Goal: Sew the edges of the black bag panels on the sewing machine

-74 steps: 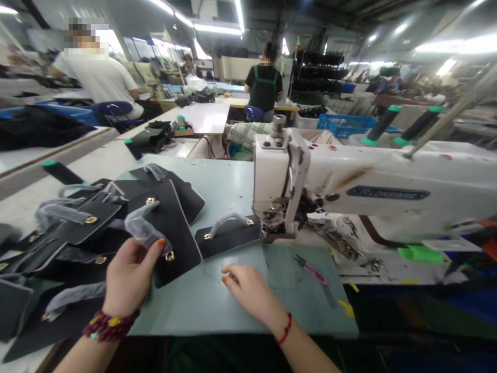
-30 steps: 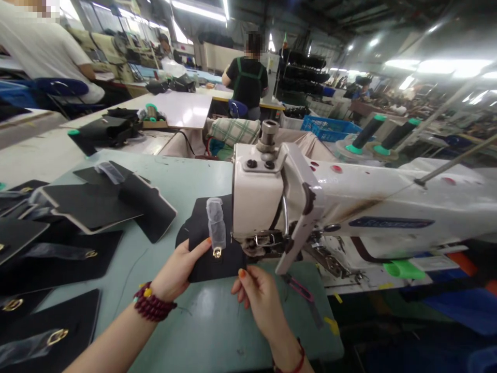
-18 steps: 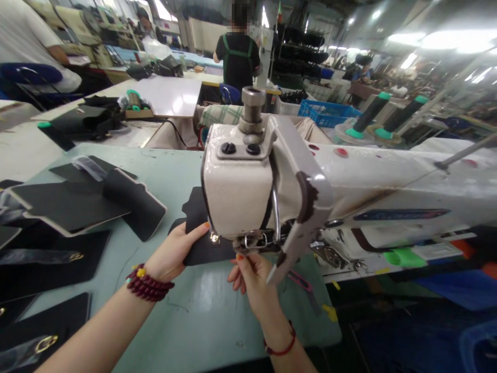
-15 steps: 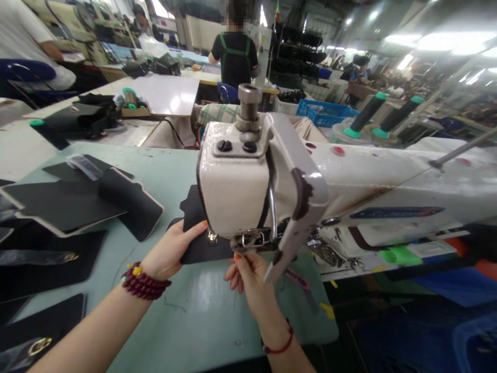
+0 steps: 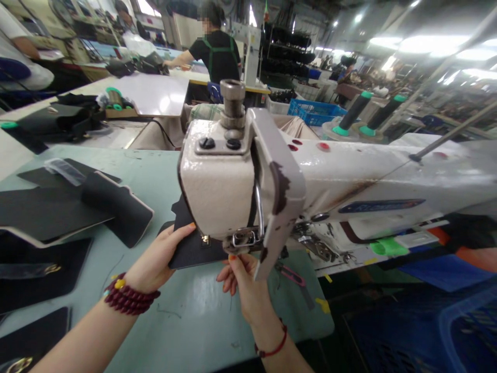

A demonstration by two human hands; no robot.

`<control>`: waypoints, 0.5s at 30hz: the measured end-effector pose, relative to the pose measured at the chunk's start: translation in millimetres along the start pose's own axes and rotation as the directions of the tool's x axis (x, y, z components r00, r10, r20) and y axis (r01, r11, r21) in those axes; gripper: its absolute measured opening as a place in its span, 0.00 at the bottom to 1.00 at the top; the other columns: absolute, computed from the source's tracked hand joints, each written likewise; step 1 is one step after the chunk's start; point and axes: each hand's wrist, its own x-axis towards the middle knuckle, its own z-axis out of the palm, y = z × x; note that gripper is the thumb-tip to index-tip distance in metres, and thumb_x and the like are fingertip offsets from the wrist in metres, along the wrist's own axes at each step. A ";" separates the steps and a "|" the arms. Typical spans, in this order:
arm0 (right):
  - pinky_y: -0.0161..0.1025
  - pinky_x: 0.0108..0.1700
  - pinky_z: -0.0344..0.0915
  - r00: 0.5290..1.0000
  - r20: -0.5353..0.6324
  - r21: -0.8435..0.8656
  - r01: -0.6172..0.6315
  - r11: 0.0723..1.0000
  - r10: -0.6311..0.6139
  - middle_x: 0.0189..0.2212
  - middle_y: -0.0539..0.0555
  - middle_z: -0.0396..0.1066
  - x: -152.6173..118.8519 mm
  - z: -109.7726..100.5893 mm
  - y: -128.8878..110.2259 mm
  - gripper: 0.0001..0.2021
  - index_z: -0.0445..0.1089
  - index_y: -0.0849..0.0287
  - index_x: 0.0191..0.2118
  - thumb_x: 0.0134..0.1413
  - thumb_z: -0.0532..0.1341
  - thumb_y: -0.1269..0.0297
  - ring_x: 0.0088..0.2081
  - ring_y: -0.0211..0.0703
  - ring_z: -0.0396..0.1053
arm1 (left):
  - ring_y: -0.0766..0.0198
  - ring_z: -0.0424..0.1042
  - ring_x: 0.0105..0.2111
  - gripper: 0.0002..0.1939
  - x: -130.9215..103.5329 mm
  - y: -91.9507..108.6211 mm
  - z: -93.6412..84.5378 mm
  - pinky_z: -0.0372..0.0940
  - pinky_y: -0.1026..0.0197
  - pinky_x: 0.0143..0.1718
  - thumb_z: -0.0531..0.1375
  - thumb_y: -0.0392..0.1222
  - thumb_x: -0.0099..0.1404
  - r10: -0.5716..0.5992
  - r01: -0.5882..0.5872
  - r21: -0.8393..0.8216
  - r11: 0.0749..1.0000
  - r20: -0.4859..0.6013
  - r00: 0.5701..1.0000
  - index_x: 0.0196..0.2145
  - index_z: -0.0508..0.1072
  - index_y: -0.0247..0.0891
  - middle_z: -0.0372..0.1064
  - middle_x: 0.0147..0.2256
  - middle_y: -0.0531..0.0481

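A black leather panel with a small gold metal fitting lies on the pale green table, partly hidden behind the head of a white sewing machine. My left hand grips the panel's left side, thumb on top, fingers beneath. My right hand is at the panel's right front edge, just below the machine's presser area. Its thumb and forefinger come together there, the other fingers loosely curled; what they pinch is too small to tell. The needle is hidden by the machine head and guard.
More black leather pieces lie to the left on the table. Pink-handled snips rest right of my right hand. Thread cones stand behind the machine, near a blue crate. A co-worker is at a table beyond.
The view has turned slightly right, so everything sits further left. Both hands stay at the panel in nearly the same pose. The co-worker beyond has stretched an arm to the left.
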 end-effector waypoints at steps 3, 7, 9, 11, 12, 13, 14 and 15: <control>0.23 0.15 0.51 1.000 -0.027 0.006 0.009 1.000 -0.009 0.20 0.53 0.71 -0.3 1.4 0.1 0.24 0.69 0.67 0.29 0.53 0.59 0.45 0.16 0.28 0.63 | 0.56 0.73 0.43 0.16 -12.9 -20.2 -7.1 0.70 0.59 0.40 0.62 0.47 0.60 0.000 0.028 -0.189 0.982 0.145 0.989 0.44 0.74 0.39 0.74 0.44 0.45; 0.23 0.15 0.50 0.999 -0.023 -0.017 0.025 1.000 -0.026 0.20 0.53 0.70 -1.6 3.3 -2.5 0.22 0.67 0.67 0.30 0.54 0.59 0.47 0.15 0.29 0.62 | 0.56 0.71 0.39 0.17 -29.6 -47.8 9.1 0.67 0.56 0.42 0.57 0.48 0.64 0.064 0.010 -0.211 0.977 0.343 0.937 0.46 0.72 0.36 0.73 0.42 0.43; 0.23 0.16 0.50 0.999 -0.006 -0.045 0.043 0.998 -0.043 0.19 0.53 0.70 -2.4 3.5 -4.4 0.22 0.66 0.66 0.30 0.55 0.58 0.47 0.15 0.29 0.61 | 0.61 0.68 0.30 0.15 -29.1 -56.2 21.0 0.65 0.58 0.35 0.57 0.50 0.64 0.020 0.030 -0.146 0.989 0.327 0.945 0.37 0.74 0.34 0.71 0.30 0.47; 0.24 0.16 0.50 0.998 0.001 -0.090 0.066 0.994 -0.066 0.19 0.54 0.69 -2.8 2.9 -6.3 0.22 0.66 0.66 0.29 0.56 0.57 0.47 0.15 0.29 0.61 | 0.65 0.62 0.24 0.20 -23.5 -59.6 28.2 0.61 0.61 0.30 0.58 0.55 0.62 -0.069 0.079 -0.028 0.996 0.265 0.962 0.25 0.70 0.34 0.64 0.22 0.51; 0.24 0.17 0.51 0.997 -0.002 -0.119 0.075 0.990 -0.076 0.19 0.54 0.69 -2.9 2.3 -7.2 0.22 0.66 0.66 0.29 0.56 0.57 0.47 0.15 0.29 0.61 | 0.66 0.60 0.23 0.22 -20.3 -59.6 29.5 0.59 0.62 0.28 0.58 0.57 0.60 -0.096 0.086 0.051 0.995 0.214 0.972 0.22 0.68 0.34 0.61 0.20 0.52; 0.24 0.17 0.51 0.996 -0.013 -0.146 0.081 0.986 -0.084 0.19 0.54 0.69 -2.7 1.5 -7.9 0.22 0.66 0.66 0.29 0.56 0.57 0.47 0.16 0.29 0.61 | 0.68 0.57 0.22 0.24 -17.4 -58.5 29.4 0.56 0.64 0.26 0.59 0.58 0.59 -0.104 0.082 0.139 0.987 0.158 0.982 0.20 0.66 0.34 0.60 0.19 0.53; 0.24 0.17 0.51 0.996 -0.028 -0.167 0.083 0.982 -0.089 0.19 0.53 0.69 -2.5 0.7 -8.5 0.22 0.66 0.66 0.29 0.56 0.57 0.47 0.16 0.29 0.61 | 0.69 0.54 0.22 0.25 -15.5 -56.6 28.6 0.53 0.65 0.25 0.59 0.60 0.58 -0.098 0.072 0.222 0.972 0.112 0.989 0.19 0.64 0.34 0.58 0.18 0.54; 0.24 0.16 0.51 0.995 -0.042 -0.180 0.081 0.980 -0.090 0.19 0.53 0.69 -2.1 0.0 -8.9 0.22 0.66 0.66 0.29 0.55 0.57 0.47 0.15 0.29 0.61 | 0.70 0.52 0.21 0.26 -14.6 -54.1 27.4 0.50 0.65 0.24 0.60 0.60 0.57 -0.088 0.059 0.292 0.955 0.087 0.992 0.18 0.63 0.35 0.56 0.18 0.55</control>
